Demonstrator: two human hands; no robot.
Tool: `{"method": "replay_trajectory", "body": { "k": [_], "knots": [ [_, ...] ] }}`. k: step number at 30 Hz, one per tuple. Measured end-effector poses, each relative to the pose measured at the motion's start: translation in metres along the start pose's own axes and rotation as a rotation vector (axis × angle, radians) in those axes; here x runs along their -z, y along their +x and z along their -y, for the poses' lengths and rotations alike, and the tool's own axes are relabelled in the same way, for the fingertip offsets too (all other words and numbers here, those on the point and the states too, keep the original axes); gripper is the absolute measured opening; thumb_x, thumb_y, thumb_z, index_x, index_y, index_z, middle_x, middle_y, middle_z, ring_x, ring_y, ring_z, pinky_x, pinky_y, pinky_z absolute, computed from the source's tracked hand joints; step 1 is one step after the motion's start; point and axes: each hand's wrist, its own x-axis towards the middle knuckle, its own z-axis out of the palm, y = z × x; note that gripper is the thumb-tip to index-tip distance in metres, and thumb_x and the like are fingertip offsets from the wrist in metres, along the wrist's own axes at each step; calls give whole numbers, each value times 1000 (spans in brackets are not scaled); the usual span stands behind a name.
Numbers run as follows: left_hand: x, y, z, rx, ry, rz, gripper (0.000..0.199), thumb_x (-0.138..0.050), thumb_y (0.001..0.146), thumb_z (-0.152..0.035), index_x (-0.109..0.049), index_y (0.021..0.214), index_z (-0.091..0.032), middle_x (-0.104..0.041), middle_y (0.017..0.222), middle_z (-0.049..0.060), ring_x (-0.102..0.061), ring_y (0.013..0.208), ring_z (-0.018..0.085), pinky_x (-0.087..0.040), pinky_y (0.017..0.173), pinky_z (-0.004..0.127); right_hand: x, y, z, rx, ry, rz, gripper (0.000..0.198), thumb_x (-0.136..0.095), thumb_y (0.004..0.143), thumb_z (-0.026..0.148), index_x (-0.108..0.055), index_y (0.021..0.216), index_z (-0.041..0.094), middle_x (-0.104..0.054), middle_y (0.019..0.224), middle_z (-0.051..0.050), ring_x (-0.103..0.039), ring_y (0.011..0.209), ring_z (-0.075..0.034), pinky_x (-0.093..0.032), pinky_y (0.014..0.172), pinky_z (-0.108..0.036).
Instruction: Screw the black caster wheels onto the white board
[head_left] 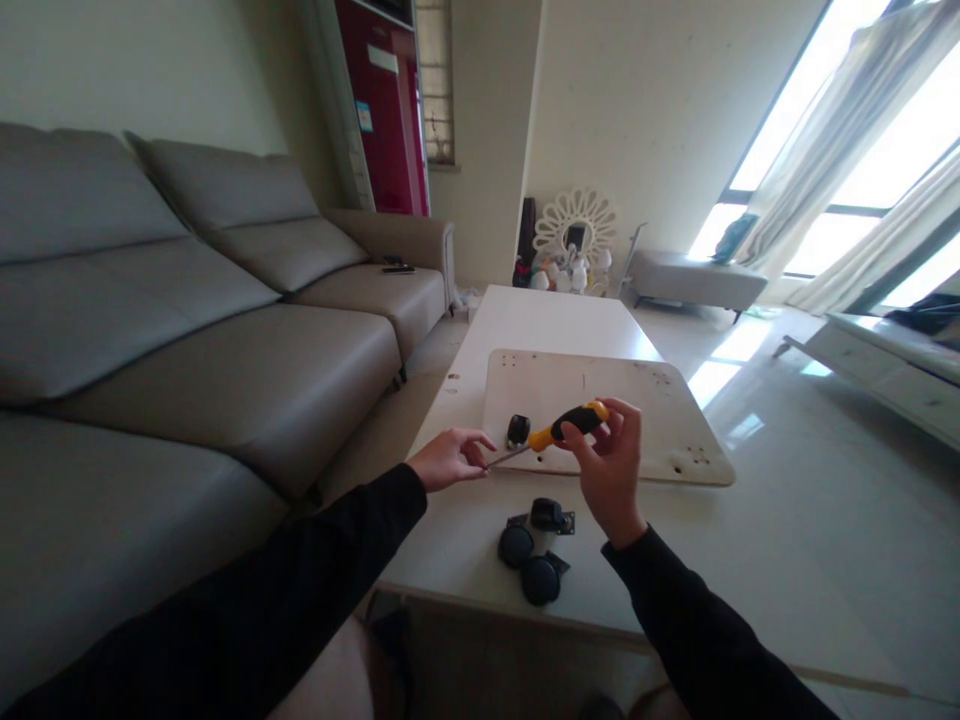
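My right hand [611, 465] grips a yellow and black screwdriver [574, 425] by its handle, its shaft slanting down to the left. At the shaft's tip the fingers of my left hand [454, 460] are pinched together; whatever they hold there is too small to make out. Beneath both hands lies a pale board [585, 380] with rounded corners and groups of small holes. One black caster wheel [518, 430] sits at the board's near left corner, just behind the shaft. Nearer to me, three loose black casters [541, 580] with metal mounting plates rest on the table.
The board lies on a long white table [555, 315]. A grey-brown sofa [300, 350] runs along the left. Beyond the table stand a white petal-framed mirror [576, 225] and a grey bench [694, 280]. A white cabinet [885, 365] is on the right.
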Motion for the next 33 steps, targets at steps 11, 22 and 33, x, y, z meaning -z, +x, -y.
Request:
{"method": "replay_trajectory", "body": {
  "k": [11,22,33],
  "knots": [
    [-5,1,7,5,-55,-24,45,-85,73,-30,-71,114,-15,-80,86,5,-76,84,22,-56,85,35,2,-3,-2,11,42,111,53,-73,90,34,-51,138,32,-66,133,-10,-76,111,-24,-72,78,-39],
    [-4,9,16,-16,-130,26,55,-90,66,-26,-70,116,-14,-79,107,11,-75,87,21,-59,88,39,0,0,4,129,-13,30,49,-80,84,28,-57,127,30,-65,117,-4,-75,100,-18,-69,67,-28],
    [-6,14,18,5,-120,-57,46,-81,72,-11,-73,117,-12,-77,107,11,-70,83,16,-57,77,29,4,8,11,272,-187,6,52,-84,79,25,-62,126,31,-67,124,-5,-73,106,-17,-66,71,-25]
  ]
}}
